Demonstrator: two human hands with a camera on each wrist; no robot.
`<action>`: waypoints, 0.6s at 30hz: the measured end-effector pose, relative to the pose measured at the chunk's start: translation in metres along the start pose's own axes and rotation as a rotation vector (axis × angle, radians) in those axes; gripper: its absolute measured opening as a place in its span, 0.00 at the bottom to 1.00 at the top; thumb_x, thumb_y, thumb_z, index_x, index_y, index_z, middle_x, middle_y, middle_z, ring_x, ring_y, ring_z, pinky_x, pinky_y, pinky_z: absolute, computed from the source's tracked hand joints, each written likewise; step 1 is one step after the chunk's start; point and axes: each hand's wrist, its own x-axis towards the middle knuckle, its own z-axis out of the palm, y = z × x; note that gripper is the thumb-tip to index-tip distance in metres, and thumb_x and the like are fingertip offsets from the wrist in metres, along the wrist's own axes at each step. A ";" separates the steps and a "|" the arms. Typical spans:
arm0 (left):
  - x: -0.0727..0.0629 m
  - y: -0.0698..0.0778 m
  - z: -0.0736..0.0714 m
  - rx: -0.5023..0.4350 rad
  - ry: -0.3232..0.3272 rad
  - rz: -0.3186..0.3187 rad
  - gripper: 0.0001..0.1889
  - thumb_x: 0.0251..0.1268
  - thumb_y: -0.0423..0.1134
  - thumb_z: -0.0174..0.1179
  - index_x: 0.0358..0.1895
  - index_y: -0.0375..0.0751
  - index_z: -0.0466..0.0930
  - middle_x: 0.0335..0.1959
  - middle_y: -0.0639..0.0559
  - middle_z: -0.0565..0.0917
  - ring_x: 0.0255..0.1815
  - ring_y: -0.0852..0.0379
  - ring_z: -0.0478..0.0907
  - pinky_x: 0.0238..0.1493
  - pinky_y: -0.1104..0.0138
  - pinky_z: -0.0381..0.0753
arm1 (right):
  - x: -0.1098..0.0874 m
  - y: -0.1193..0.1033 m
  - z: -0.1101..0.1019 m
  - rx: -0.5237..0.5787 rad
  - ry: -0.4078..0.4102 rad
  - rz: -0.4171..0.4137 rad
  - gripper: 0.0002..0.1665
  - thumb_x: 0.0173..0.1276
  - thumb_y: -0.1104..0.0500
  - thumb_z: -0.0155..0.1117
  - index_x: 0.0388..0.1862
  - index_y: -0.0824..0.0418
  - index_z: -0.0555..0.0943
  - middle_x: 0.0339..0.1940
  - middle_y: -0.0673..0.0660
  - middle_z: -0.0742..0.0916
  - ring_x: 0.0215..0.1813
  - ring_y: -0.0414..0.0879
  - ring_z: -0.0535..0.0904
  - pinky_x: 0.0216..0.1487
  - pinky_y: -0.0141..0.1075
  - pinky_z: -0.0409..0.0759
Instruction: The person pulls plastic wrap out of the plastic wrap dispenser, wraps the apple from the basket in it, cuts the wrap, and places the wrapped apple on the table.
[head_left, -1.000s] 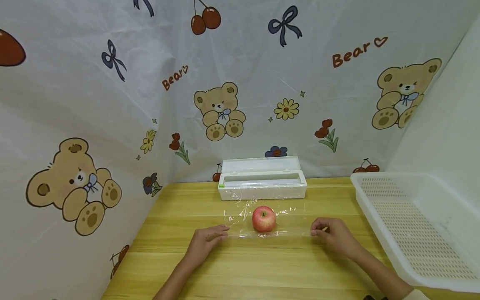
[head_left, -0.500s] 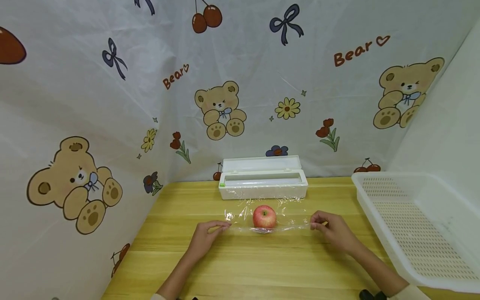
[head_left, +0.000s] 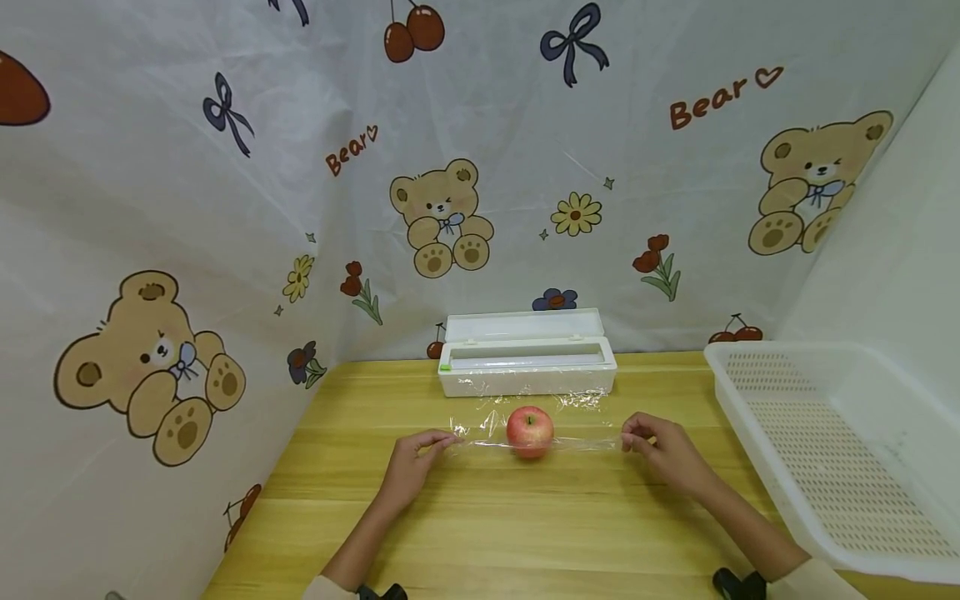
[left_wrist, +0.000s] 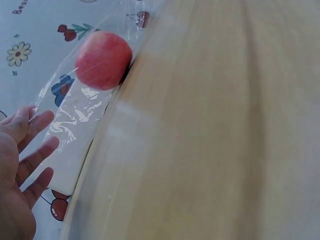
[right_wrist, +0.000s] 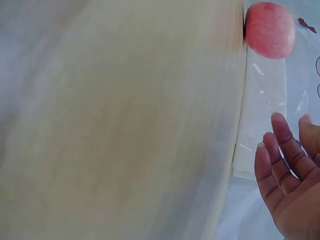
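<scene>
A sheet of clear cling film point(head_left: 491, 425) stretches between my two hands, its near edge lifted across the lower front of a red apple point(head_left: 530, 422). My left hand point(head_left: 408, 471) pinches the near left corner between thumb and index finger; the other fingers spread away in the left wrist view. At the near right corner my right hand point(head_left: 670, 457) pinches the film the same way, though its fingertips are partly cut off in the right wrist view. Behind the apple stands a white cling film box point(head_left: 528, 384) with its lid up and a roll inside. The film's far side reaches the box front.
A white plastic basket point(head_left: 767, 471) with a perforated bottom stands at the right of the wooden table point(head_left: 517, 533). A bear-print cloth point(head_left: 517, 150) hangs behind and along the left side.
Both hands have risen slightly and moved away from me, still holding the film. Its near edge has gone from in front of the apple's base to higher across the fruit.
</scene>
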 end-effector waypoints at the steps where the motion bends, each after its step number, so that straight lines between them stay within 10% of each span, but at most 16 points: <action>1: 0.001 0.000 0.001 0.000 0.006 0.000 0.09 0.74 0.46 0.60 0.47 0.57 0.90 0.46 0.63 0.89 0.55 0.58 0.84 0.58 0.61 0.83 | 0.000 0.000 0.000 -0.001 0.002 -0.003 0.07 0.72 0.67 0.65 0.34 0.57 0.80 0.27 0.48 0.86 0.33 0.48 0.82 0.35 0.33 0.79; 18: 0.012 -0.001 0.005 -0.045 0.056 -0.051 0.09 0.73 0.47 0.61 0.44 0.53 0.90 0.43 0.62 0.90 0.53 0.58 0.85 0.56 0.63 0.83 | 0.007 0.001 -0.001 -0.004 -0.007 0.050 0.06 0.73 0.66 0.64 0.34 0.62 0.80 0.28 0.53 0.86 0.36 0.53 0.82 0.34 0.32 0.76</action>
